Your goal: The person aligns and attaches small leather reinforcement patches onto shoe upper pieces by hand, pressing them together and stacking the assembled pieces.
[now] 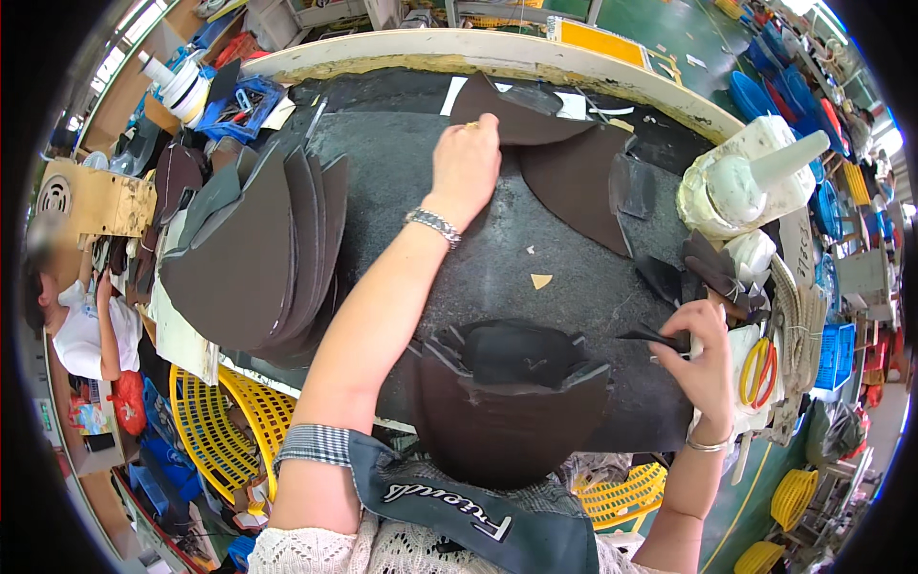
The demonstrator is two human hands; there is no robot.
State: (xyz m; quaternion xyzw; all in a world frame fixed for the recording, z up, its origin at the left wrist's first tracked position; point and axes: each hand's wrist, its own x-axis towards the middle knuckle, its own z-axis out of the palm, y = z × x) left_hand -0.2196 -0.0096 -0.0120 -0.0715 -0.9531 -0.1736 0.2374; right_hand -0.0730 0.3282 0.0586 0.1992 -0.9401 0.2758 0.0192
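Note:
My left hand (467,165) reaches to the far side of the dark work table (382,172), its fingers pinching the edge of a dark brown curved material piece (521,120). That piece partly overlaps another brown piece (574,187) with a small black patch at its side. My right hand (703,354), at the right, pinches a small black strip (655,335) between thumb and fingers. Closest to me lies a rounded brown piece (507,430) with a black patch (521,354) on its upper edge. At the left rests a stack of similar brown pieces (253,258).
A glue-crusted white pot (712,206) with a thick handle stands at the right. Scissors (758,373) with orange and yellow handles lie beyond my right hand. A blue basket (239,110) of tools sits back left. Yellow baskets (215,430) stand below; another person (91,325) is far left.

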